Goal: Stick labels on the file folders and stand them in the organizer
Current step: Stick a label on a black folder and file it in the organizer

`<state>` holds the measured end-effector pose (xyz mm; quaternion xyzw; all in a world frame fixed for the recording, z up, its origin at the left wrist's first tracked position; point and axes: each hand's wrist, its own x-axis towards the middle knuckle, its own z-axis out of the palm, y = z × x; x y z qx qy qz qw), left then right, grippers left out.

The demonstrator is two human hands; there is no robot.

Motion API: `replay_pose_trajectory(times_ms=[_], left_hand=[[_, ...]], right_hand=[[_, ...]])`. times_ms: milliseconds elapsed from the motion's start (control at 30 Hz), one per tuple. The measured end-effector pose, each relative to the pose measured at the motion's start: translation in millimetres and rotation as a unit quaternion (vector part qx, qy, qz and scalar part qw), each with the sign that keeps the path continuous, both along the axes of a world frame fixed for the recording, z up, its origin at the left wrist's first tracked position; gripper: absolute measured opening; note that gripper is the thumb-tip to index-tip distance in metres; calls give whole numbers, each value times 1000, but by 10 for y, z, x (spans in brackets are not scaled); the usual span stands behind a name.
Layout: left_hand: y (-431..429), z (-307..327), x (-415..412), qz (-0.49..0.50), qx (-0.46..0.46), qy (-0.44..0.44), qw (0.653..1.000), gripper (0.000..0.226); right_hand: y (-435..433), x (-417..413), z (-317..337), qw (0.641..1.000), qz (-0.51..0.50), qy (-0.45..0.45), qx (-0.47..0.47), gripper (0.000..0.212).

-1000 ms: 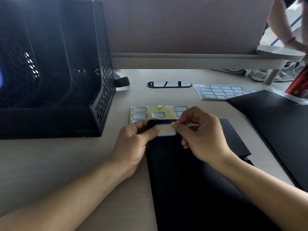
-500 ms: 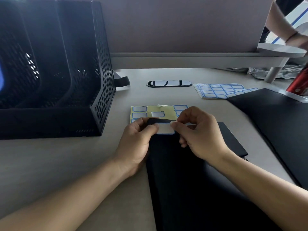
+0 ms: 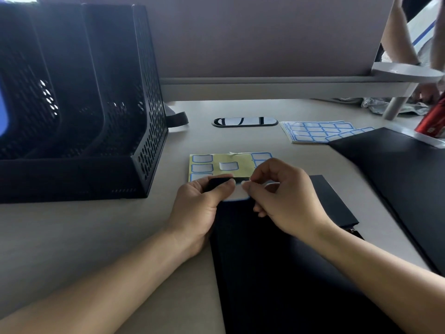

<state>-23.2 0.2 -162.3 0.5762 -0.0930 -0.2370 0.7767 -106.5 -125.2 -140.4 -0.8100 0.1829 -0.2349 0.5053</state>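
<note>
Left hand: I see its fingers curled round the folder's top edge, thumb on the label's left end
Right hand: fingertips pinch the label's right end
Label: white, blue-edged, at the folder's top
Folder: black, flat on the counter, its top edge over the yellow label sheet
Organizer: black mesh, standing to my left
</note>
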Motion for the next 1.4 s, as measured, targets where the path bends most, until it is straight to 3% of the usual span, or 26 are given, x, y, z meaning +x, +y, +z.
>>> replay_pose_trajectory(times_ms=[67, 233, 367, 533, 733, 933, 1067, 1267, 1333, 1400], left_hand=[[0, -10, 3, 1, -2, -9, 1000, 12], [14, -39, 23, -2, -3, -35, 999, 13], [26, -48, 26, -22, -24, -55, 998, 15], [24, -57, 21, -31, -39, -47, 998, 17], [52, -70, 28, -62, -32, -90, 994, 14], [68, -96, 34, -78, 39, -163, 983, 24], [81, -110, 69, -109, 36, -122, 986, 23], [116, -32, 91, -151, -3, -55, 987, 36], [137, -30, 93, -178, -23, -43, 983, 37], [153, -61, 114, -206, -29, -61, 976, 23]], right_hand=[[11, -5, 11, 999, -3, 2, -37, 17], [-26, 5, -3, 971, -48, -27, -231, 17], [-68, 34, -23, 960, -28, 64, -270, 27], [-107, 61, 30, 973, 4, 85, -217, 20], [-171, 148, 21, 993, 29, 60, -100, 45], [-183, 152, 7, 994, 12, 58, -92, 44], [-198, 105, 30, 986, 22, 103, -128, 25], [-227, 123, 1, 987, 53, 114, -99, 61], [-244, 141, -25, 991, 43, 98, -81, 59], [-263, 139, -43, 992, 27, 84, -85, 55]])
